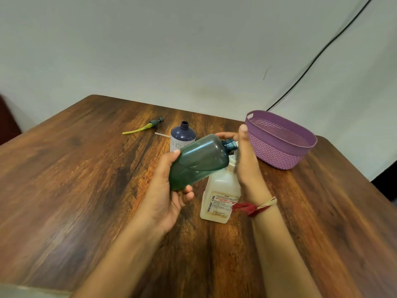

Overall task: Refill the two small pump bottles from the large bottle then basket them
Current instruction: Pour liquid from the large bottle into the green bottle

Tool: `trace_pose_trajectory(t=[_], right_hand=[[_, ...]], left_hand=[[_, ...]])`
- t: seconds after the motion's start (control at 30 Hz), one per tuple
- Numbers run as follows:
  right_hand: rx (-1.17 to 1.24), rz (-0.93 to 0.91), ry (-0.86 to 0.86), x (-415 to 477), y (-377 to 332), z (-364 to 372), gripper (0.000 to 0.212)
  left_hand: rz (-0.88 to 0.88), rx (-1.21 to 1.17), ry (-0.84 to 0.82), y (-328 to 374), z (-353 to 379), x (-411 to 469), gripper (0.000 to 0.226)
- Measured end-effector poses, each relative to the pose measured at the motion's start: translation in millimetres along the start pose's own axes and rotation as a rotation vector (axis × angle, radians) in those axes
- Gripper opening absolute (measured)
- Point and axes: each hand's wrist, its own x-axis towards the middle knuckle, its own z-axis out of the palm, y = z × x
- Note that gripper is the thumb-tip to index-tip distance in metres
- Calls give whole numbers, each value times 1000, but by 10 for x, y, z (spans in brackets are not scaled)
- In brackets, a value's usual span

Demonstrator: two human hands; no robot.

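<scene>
- Wooden table [86, 173] beneath both hands.
- Gripped tilted green bottle [197, 162] in left hand [167, 196].
- Held right hand [245, 160] beside its neck; grip unclear.
- Risked spilling from uncapped neck if tipped further.

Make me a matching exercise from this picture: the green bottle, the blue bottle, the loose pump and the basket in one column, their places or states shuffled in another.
1. green bottle
2. blue bottle
3. pump
4. basket

A. lying flat on the table, far left
B. held tilted in the left hand
C. standing upright, neck uncapped
D. on the right, purple

Pairs: 1-B, 2-C, 3-A, 4-D.
</scene>
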Motion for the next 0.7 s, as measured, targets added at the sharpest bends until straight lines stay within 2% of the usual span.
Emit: trace_pose_trajectory(t=[0.07,0.13,0.23,0.3,0.43,0.5,0.6,0.63,0.7], right_hand=[[39,-11,-50,-7,-8,-31,49],[66,-32,-84,-16,-4,-67,38],[86,-74,-73,3,32,-102,42],[30,-132,-22,2,35,-95,43],[19,-187,81,-3,22,-31,32],[-4,-186,124,9,39,4,37],[-43,-111,108,19,51,36,64],[-37,-96,96,15,46,34,64],[-4,-94,86,7,17,31,52]], left_hand=[[51,32,-6,-5,12,-17,28],[95,55,-18,-11,18,-23,40],[166,103,-3,-49,3,-6,45],[220,131,23,-73,-15,5,39],[290,177,21,-57,-20,0,35],[307,199,9,-28,-14,-8,38],[329,230,-1,-3,-14,-5,39],[333,234,-2,-1,-12,-7,39],[334,235,-6,-1,-1,-12,40]])
